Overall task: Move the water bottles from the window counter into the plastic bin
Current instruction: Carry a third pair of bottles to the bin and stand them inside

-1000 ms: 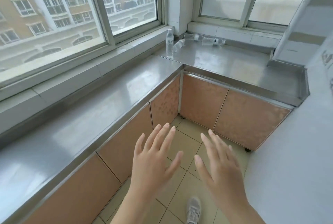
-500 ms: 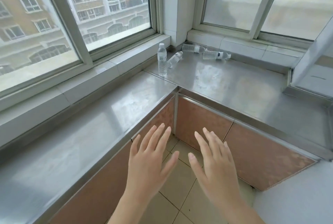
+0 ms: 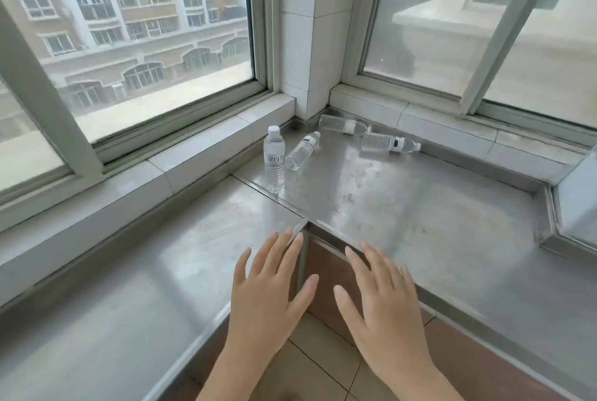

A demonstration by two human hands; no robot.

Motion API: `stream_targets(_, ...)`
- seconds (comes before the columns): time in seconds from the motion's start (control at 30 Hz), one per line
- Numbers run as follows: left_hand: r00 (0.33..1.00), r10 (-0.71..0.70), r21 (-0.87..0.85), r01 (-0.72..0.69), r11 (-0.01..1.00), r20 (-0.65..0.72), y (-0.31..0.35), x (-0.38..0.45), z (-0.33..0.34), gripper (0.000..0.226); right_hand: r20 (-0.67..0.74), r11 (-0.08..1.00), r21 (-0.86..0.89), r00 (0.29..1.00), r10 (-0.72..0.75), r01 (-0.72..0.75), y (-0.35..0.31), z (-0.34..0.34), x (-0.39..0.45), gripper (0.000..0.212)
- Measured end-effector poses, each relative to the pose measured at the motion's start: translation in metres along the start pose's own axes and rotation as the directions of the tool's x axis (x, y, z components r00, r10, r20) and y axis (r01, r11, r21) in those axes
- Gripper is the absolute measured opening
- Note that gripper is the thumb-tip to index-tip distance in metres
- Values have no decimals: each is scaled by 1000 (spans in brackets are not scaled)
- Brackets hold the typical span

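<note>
Several clear water bottles rest in the far corner of the steel window counter (image 3: 403, 207). One bottle (image 3: 274, 160) stands upright with a white cap. Just right of it a second bottle (image 3: 302, 151) lies on its side. Two more lie against the back sill: one bottle (image 3: 342, 124) close to the corner pillar, another bottle (image 3: 389, 143) to its right. My left hand (image 3: 269, 294) and my right hand (image 3: 381, 303) hover palms down, fingers spread, over the counter's inner corner, well short of the bottles. Both hold nothing. No plastic bin is in view.
The L-shaped steel counter runs under two windows that meet at a white tiled pillar (image 3: 310, 29). A raised tiled sill (image 3: 200, 148) borders the counter at the back. Brown cabinet fronts (image 3: 326, 271) and tiled floor (image 3: 319, 355) lie below my hands.
The view has closed in on the corner, so the bottles appear nearer and larger. Both hands stayed spread and now sit over the counter's edge instead of over the floor.
</note>
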State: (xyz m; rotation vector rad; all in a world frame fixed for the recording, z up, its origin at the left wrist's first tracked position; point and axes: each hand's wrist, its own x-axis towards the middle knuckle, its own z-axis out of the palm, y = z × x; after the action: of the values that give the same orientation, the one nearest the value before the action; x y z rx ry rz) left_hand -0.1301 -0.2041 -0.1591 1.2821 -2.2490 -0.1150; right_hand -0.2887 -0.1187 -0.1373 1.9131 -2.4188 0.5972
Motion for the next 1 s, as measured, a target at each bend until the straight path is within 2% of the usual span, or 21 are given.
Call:
stream_targets(0.13, 999, 32, -16, -32, 999, 4, -16, 71, 24, 59, -1, 1000, -10, 1000, 16, -16, 7, 9, 70, 58)
stream_targets(0.27, 1000, 8, -49, -8, 999, 3, -31, 124, 46, 62, 13, 1000, 13, 1000, 14, -14, 11, 24, 129, 61)
stream_targets(0.5, 992, -127, -46, 126, 991, 2, -64, 213, 95, 72, 94, 995, 32, 991, -98, 95, 31, 63, 243, 64)
stream_targets(0.57, 980, -199, -99, 200, 975, 14, -71, 237, 109, 78, 122, 991, 58, 985, -125, 119, 40, 76, 275, 67)
stream_targets(0.63, 943, -328, -262, 329, 907, 47, -78, 261, 124, 89, 138, 987, 86, 980, -146, 135, 48, 89, 306, 68)
stream_targets(0.73, 845, -518, -540, 502, 676, 137, -95, 286, 155, 114, 155, 981, 117, 973, -172, 155, 59, 108, 348, 66)
stream_targets(0.8, 765, -607, -612, 590, 526, 216, -109, 298, 177, 122, 180, 977, 127, 965, -190, 169, 66, 122, 372, 65)
stream_targets(0.9, 679, -693, -644, 646, 409, 242, -125, 309, 203, 119, 225, 975, 161, 956, -189, 155, 73, 141, 403, 65)
stream_targets(1.0, 617, -746, -650, 678, 342, 251, -131, 315, 216, 101, 240, 968, 209, 953, -185, 136, 77, 157, 431, 61)
